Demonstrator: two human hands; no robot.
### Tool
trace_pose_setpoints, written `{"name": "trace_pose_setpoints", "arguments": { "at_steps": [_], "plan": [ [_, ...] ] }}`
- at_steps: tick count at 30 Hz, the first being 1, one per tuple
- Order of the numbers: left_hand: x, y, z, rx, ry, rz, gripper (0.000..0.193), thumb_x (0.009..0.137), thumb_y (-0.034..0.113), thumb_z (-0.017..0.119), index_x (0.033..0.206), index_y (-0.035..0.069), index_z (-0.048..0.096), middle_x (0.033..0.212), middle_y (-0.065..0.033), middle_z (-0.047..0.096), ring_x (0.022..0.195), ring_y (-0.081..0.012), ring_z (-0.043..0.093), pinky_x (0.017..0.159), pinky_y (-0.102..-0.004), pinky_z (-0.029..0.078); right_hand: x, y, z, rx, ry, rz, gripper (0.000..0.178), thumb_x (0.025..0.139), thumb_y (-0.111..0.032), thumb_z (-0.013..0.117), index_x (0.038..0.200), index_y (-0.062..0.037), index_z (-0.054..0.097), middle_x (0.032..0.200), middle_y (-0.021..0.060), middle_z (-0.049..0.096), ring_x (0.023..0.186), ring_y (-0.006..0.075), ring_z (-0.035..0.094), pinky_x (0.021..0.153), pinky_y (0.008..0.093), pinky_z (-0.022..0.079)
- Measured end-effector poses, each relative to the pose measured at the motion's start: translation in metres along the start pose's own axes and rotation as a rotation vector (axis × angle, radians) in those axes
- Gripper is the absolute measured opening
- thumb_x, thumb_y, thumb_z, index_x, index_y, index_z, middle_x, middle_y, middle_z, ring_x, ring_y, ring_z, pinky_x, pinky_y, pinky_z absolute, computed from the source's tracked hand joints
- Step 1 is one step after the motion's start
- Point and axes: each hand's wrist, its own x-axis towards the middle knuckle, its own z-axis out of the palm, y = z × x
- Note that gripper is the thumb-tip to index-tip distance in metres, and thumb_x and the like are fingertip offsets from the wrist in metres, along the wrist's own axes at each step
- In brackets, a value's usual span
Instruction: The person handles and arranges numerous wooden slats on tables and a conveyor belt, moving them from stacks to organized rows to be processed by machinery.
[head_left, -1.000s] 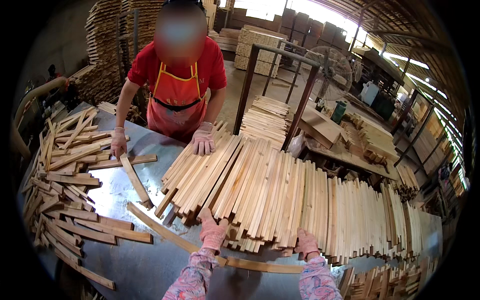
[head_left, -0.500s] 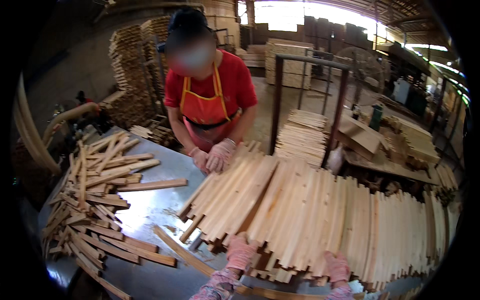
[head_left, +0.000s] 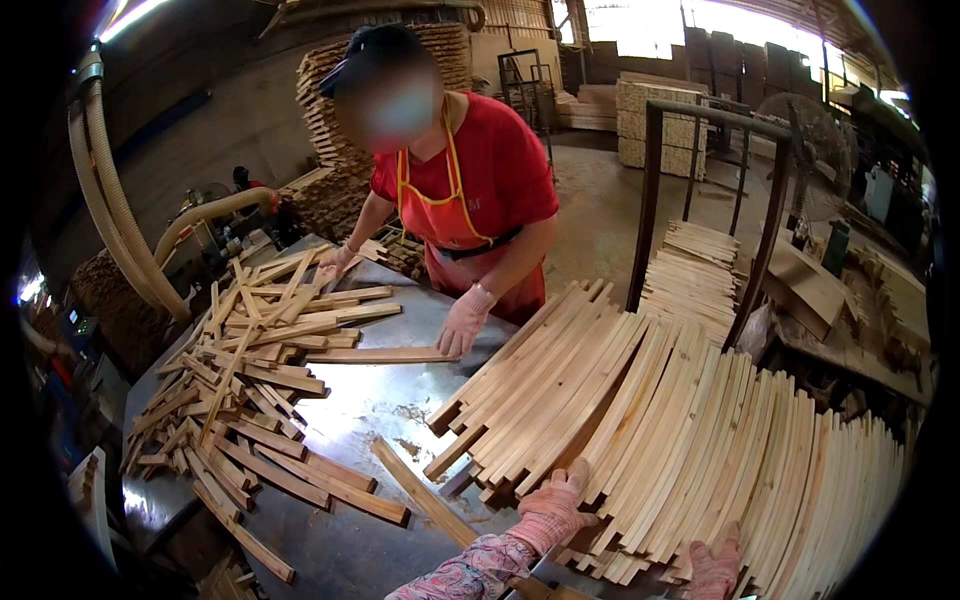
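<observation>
Across the metal desk point(head_left: 345, 415) lies a row of pale wooden strips point(head_left: 680, 430); the gloved left hand point(head_left: 550, 510) and right hand point(head_left: 714, 568) touch their near ends, though whether either grip is closed I cannot tell.

A single pale letter — small but legible — stands on the chest of the red shirt point(head_left: 515, 172), just beside the apron point(head_left: 429, 214). The small lit panel point(head_left: 74, 317) at far left is too tiny to read.

Head-worn fisheye, looking down and forward; wooden strips point(head_left: 690, 430) close below, co-worker point(head_left: 470, 200) across table point(head_left: 350, 412)
</observation>
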Motion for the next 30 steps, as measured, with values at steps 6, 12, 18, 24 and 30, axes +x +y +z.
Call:
{"name": "trace_pose_setpoints", "arguments": {
  "at_steps": [6,12,18,24,30],
  "plan": [
    [0.001,0.006,-0.017,0.041,0.132,0.153,0.087,0.081,0.052,0.078,0.144,0.012,0.032,0.142,-0.0228,0.051,0.121,-0.0427,0.062,0.088,-0.0524,0.056,0.038,0.008,-0.018,0.554,-0.387,0.407,0.073,0.088,-0.036,0.07,0.148,-0.0028,0.045,0.134,0.0249,0.058,0.121,0.0392,0.06,0.104,0.0463,0.049],
    [0.013,0.018,-0.013,0.251,-0.042,0.215,0.079,0.09,0.065,0.061,0.137,0.005,0.042,0.117,-0.026,0.067,0.112,-0.044,0.066,0.093,-0.0532,0.054,0.055,-0.012,-0.058,0.087,-0.383,0.167,0.061,0.092,-0.037,0.066,0.142,-0.0046,0.052,0.128,0.0227,0.065,0.12,0.0371,0.061,0.104,0.0445,0.048],
    [0.104,0.05,-0.027,-0.045,0.183,0.107,0.074,0.092,0.055,0.06,0.143,0.006,0.038,0.135,-0.0211,0.06,0.119,-0.0349,0.063,0.098,-0.0453,0.054,0.132,0.027,-0.005,-0.022,-0.23,0.31,0.057,0.092,-0.055,0.061,0.122,-0.0064,0.066,0.104,0.0203,0.069,0.104,0.0365,0.067,0.087,0.0464,0.052],
    [0.099,0.063,0.014,0.033,0.364,-0.006,0.07,0.089,0.055,0.063,0.138,0.01,0.039,0.134,-0.0181,0.061,0.124,-0.0315,0.058,0.1,-0.0421,0.051,0.131,0.062,0.032,0.138,-0.198,0.46,0.071,0.087,-0.065,0.063,0.109,0.002,0.066,0.094,0.0258,0.068,0.096,0.0429,0.067,0.079,0.0484,0.052],
    [-0.008,0.002,0.049,-0.049,0.319,0.042,0.08,0.085,0.054,0.063,0.148,0.011,0.039,0.137,-0.0202,0.059,0.125,-0.0359,0.057,0.101,-0.0471,0.05,0.018,0.053,-0.018,0.005,-0.329,0.375,0.061,0.086,-0.054,0.068,0.105,0.0044,0.067,0.094,0.0264,0.069,0.095,0.0424,0.068,0.08,0.0464,0.052]
  ]
}}
